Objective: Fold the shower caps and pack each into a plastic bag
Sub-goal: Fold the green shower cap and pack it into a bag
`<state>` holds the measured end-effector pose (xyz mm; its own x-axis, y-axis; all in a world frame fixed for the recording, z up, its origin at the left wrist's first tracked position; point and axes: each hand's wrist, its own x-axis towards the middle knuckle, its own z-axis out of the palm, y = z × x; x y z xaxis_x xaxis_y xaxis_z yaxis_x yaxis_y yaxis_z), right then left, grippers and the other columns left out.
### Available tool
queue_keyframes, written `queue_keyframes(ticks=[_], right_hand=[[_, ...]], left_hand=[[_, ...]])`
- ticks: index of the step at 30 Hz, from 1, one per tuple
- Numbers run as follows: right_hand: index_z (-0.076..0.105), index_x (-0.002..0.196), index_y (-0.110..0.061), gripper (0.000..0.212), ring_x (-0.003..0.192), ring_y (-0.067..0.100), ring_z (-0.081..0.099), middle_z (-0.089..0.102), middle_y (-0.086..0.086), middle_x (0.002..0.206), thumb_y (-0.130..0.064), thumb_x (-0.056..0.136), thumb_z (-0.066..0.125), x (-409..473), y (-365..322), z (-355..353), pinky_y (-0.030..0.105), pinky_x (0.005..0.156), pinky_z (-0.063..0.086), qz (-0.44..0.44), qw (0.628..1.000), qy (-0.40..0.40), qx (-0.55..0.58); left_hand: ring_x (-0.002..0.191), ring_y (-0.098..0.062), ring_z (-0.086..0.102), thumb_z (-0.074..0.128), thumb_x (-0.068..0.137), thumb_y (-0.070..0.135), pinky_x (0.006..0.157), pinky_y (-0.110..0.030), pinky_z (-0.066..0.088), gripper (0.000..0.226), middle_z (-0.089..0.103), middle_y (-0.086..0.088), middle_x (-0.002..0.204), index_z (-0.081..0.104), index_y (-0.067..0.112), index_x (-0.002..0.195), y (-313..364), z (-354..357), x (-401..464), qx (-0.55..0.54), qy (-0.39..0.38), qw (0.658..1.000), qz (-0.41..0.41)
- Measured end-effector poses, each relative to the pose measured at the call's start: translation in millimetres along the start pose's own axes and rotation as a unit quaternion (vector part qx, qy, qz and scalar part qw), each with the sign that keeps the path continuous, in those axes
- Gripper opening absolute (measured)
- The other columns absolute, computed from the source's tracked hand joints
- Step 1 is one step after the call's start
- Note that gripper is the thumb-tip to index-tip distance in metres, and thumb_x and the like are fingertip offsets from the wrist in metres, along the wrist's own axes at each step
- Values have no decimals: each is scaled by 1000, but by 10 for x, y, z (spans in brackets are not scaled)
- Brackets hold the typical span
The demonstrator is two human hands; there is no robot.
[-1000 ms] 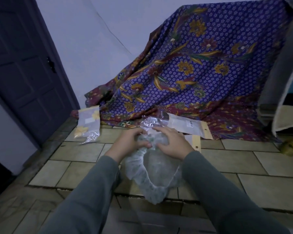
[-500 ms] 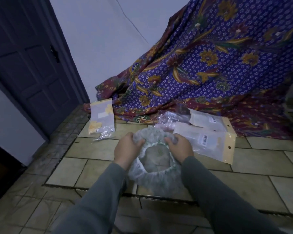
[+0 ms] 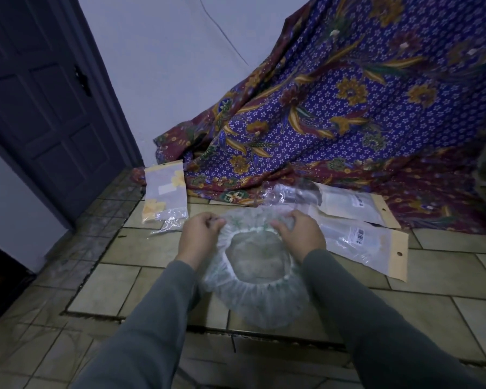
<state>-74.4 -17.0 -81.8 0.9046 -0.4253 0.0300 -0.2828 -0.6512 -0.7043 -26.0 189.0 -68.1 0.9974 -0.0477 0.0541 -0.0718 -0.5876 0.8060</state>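
A floor of pale, worn square tiles (image 3: 141, 293) runs up to a bluish wall and a dark panelled door (image 3: 48, 102) on the left, while a purple and maroon batik cloth with gold flowers (image 3: 348, 113) hangs down across the right and pools on the tiles. Held just above the floor, in front of the person, is a translucent, crinkled plastic shower cap with a gathered white elastic rim (image 3: 253, 293); its opening faces up towards the camera as a rough oval, wider from side to side than front to back. The left hand (image 3: 199, 237) pinches the far-left part of the rim with curled fingers, and the right hand (image 3: 298, 234) grips the far-right part in the same way, so the bulk of the cap hangs on the near side of both grips, towards the body. Both hands sit about equally near the rim, so a fold would seem to need the two far corners brought together or laid over towards the near edge. The film looks thin, limp and slippery. Just beyond the right hand lie flat clear plastic bags with tan card headers (image 3: 365, 245), overlapping; a clear bag already holding yellow-patterned contents (image 3: 164, 195) lies to the far left.
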Motion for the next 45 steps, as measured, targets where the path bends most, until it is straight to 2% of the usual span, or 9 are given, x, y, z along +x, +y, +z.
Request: queue_keyframes(ticks=[5,9,14,17,22,30,38,42,45], right_hand=[[51,126,-23,44,114,23,42,49,3,119,-49,92,44,-220,-180,28,39,93,32,-104,977,109,-149],[58,121,-19,45,110,22,51,60,4,115,-47,94,35,-594,-322,224,39,96,32,-109,977,26,-181],[53,127,-16,50,127,25,39,55,4,131,-43,98,23,-679,-308,537,47,108,17,-105,961,-60,-248],[50,131,-17,49,137,28,27,46,4,142,-41,101,20,-627,-256,644,46,113,11,-98,971,-65,-208],[30,146,-25,53,145,24,4,20,-1,156,-48,100,20,-633,-123,701,43,116,-2,-110,977,-90,-160],[13,150,-33,61,146,19,-5,5,-4,159,-59,96,23,-460,155,446,44,117,-4,-180,939,-170,-240],[26,147,-17,51,145,29,7,14,6,158,-35,100,29,-615,-228,568,45,116,5,-98,963,-55,-246],[11,151,-18,60,145,31,-3,0,8,159,-46,100,22,-770,-221,771,45,117,-3,-47,967,-99,-229],[4,152,-26,64,145,27,-12,-8,5,159,-55,97,20,-801,-130,782,42,115,-8,-56,968,-105,-221]], left_hand=[[78,-18,59,58,89,29,69,-28,44,16,65,-1,88,63,15,97,-127,-127,13,-21,69,995,-72],[93,-29,59,55,87,22,76,-33,46,24,61,-6,96,53,17,111,-293,-238,-36,-33,94,986,-132],[116,-23,41,56,90,31,96,-37,36,18,50,-3,119,61,21,104,-171,-358,-247,131,197,969,72],[108,-15,48,42,94,42,92,-31,38,33,57,3,111,61,19,107,-94,-291,-464,81,117,969,200],[142,-19,23,11,86,71,115,-45,22,81,28,-1,155,24,23,149,-625,-9,-542,160,-52,982,83],[146,-16,7,21,56,98,118,-40,11,119,7,3,160,4,29,152,-863,-272,-438,308,-121,937,113],[147,-21,-2,47,88,54,117,-47,0,80,-3,-1,160,7,26,152,-416,-200,-496,312,-126,936,106],[145,-19,-16,23,75,86,115,-53,-4,91,-18,2,158,-6,41,149,-565,-30,-635,314,-150,933,98],[144,-20,-20,27,54,97,114,-54,-5,116,-25,4,156,-12,40,148,-729,-84,-629,327,-156,927,94]])
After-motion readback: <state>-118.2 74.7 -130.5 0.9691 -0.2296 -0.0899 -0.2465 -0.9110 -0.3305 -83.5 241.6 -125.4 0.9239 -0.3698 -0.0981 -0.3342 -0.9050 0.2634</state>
